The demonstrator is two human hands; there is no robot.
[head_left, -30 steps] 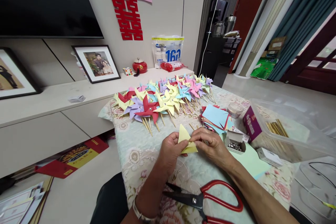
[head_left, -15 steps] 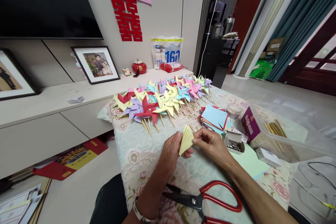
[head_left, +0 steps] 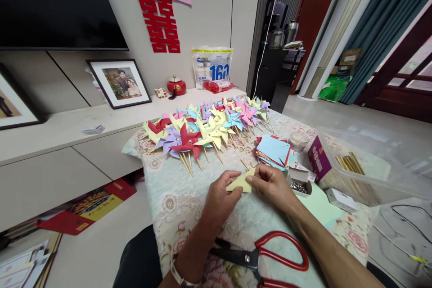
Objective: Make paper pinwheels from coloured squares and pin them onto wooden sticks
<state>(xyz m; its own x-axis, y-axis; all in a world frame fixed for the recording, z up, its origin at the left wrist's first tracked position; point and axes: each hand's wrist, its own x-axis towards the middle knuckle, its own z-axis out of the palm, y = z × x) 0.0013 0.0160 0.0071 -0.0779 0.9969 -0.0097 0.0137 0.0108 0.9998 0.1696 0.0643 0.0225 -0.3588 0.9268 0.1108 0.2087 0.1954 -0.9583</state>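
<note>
A small piece of folded yellow paper (head_left: pixel 243 182) is held between both hands above the table. My left hand (head_left: pixel 223 193) pinches its left end, thumb on top. My right hand (head_left: pixel 272 184) grips the right end between thumb and fingers. Under my forearms lie scissors (head_left: pixel 248 258) with red handles and dark blades. Just beyond my hands are a couple of wooden sticks (head_left: pixel 245 165) and a stack of coloured paper squares (head_left: pixel 273 149), blue on top. Close to my right wrist is a small open box of metal fasteners (head_left: pixel 299 186).
Rows of finished paper pinwheels (head_left: pixel 209 135) cover the far part of the flowered tablecloth (head_left: pixel 175 234). On the right stand a clear plastic bin (head_left: pixel 332 175) with sticks, a small white box (head_left: pixel 342 200) and a round clear container (head_left: pixel 299 141). Green paper (head_left: pixel 319 204) lies beneath the boxes.
The yellow paper has turned from upright to nearly level in my hands. My left thumb now presses on top of it. The view has shifted slightly.
</note>
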